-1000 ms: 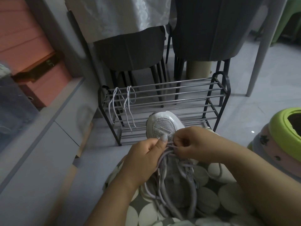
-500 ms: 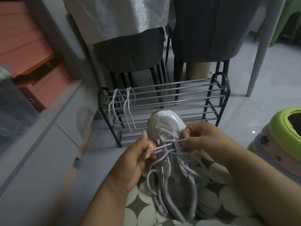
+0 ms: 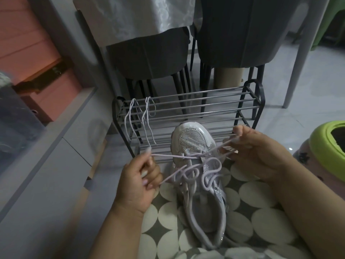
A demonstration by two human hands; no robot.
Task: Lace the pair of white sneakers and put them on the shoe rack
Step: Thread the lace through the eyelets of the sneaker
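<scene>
Hands (image 3: pixel 139 179) apart now, spare lace (image 3: pixel 143 119) draping shoe rack (image 3: pixel 258 101)

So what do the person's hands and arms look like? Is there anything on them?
Both forearms are bare, with no sleeves, watch or bracelet in view. The left hand and right hand have long fingernails painted a pale, light colour. No rings show.

Sneaker (image 3: pixel 194 146) heel hidden in lap; lace (image 3: pixel 168 156) ends buried inside both grips.

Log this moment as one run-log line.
stage: lacing | left hand: grips lace end | right hand: pinches other end | pale lilac lace: stretched across white mesh sneaker | black metal shoe rack: spare laces only
</scene>
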